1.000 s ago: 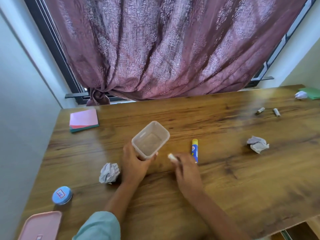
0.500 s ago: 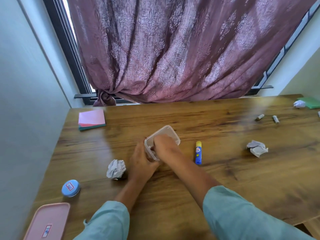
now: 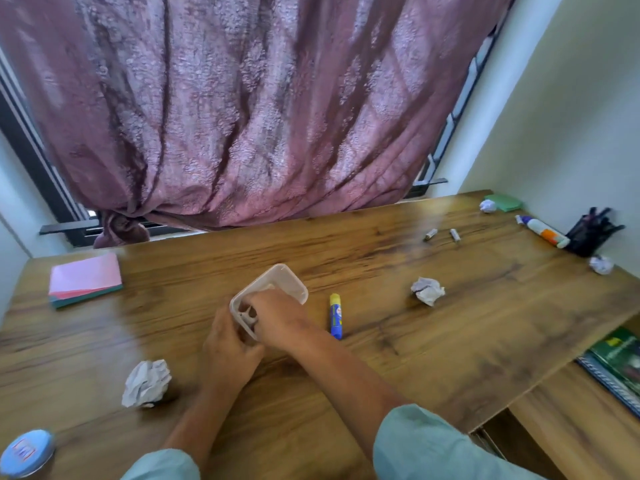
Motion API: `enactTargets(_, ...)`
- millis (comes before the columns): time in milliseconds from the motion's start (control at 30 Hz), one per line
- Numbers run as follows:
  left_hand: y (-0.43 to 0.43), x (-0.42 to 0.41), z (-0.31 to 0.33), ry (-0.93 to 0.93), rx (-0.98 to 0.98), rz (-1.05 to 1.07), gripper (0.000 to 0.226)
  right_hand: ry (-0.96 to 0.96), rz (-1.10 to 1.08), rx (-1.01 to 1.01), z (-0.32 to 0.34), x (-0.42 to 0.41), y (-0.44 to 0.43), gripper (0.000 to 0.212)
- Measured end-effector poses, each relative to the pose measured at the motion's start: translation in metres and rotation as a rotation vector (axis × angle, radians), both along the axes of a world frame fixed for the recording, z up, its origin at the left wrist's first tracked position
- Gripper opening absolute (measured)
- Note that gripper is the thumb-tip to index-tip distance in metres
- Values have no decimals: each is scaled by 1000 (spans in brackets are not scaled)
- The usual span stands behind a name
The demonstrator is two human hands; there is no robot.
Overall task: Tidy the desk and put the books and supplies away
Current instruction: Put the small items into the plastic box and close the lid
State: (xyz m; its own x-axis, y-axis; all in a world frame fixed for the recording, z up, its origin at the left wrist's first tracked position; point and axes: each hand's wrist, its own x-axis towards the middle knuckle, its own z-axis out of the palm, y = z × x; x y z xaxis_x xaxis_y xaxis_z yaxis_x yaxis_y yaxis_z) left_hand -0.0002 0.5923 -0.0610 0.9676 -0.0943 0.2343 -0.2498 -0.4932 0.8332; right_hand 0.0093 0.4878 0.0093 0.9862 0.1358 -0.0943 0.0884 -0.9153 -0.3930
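Since the earlier frame the view has swung right, bringing the pen holder (image 3: 588,233) and glue bottle (image 3: 542,231) into the upper right, while the right hand (image 3: 277,320) stays dipped into the clear plastic container (image 3: 287,282) at frame centre. Container is translucent, rounded-rectangular, tilted toward the person; left hand (image 3: 230,355) grips its near lower wall, fingers curled tight around it. Right hand's fingers reach inside over the rim, bent together; whether they pinch anything can't be told, something pale shows inside, blurred. Glue stick (image 3: 335,317), blue tube with yellow cap, lies flat on the wooden desk (image 3: 450,358) just right of the right wrist, not touched. Crumpled paper ball (image 3: 147,382) sits lower left near the left forearm; second crumpled ball (image 3: 427,291) right of centre; smaller ones at far right (image 3: 601,265) and upper right (image 3: 487,205) beside a green pad (image 3: 504,202). Pink sticky-note stack (image 3: 85,280) at left, flat, square. Round blue tin (image 3: 26,453) in the lower left corner. Two small cylindrical items (image 3: 443,234) lie apart in the upper right, too small to identify. Books (image 3: 616,362) lie on a lower shelf at right edge. Mauve textured curtain (image 3: 242,109) fills the top. Desk surface is glossy wood grain.
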Motion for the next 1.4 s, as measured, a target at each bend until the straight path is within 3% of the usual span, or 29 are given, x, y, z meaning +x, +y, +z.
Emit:
enactTargets(267, -122, 24, 51, -8, -207, -75, 55, -612, -210, 475, 46, -14, -137, 18)
enactTargets(400, -198, 36, 44, -16, -220, -153, 67, -676, -550, 708, 41, -20, -245, 14)
enactTargets(500, -244, 48, 33, 34, -193, -174, 73, -615, -762, 552, 22, -20, -328, 15)
enactTargets(567, -266, 56, 26, 67, -159, -163, 74, -392, -845, 361, -3, -16, -377, 19)
enactTargets(633, -284, 65, 22, 101, -130, -147, 76, -115, -884, 178, -34, -13, -412, 36)
enactTargets(700, -299, 75, 16, 128, -97, -140, 78, -2, -887, 59, -60, -12, -431, 49)
enactTargets(1167, -390, 145, -14, 128, -15, -136, 80, -285, -839, -158, -100, 69, -512, 48)
enactTargets(1400, -403, 173, -15, 31, 27, -190, 84, -426, -766, -208, -106, 127, -537, 16)
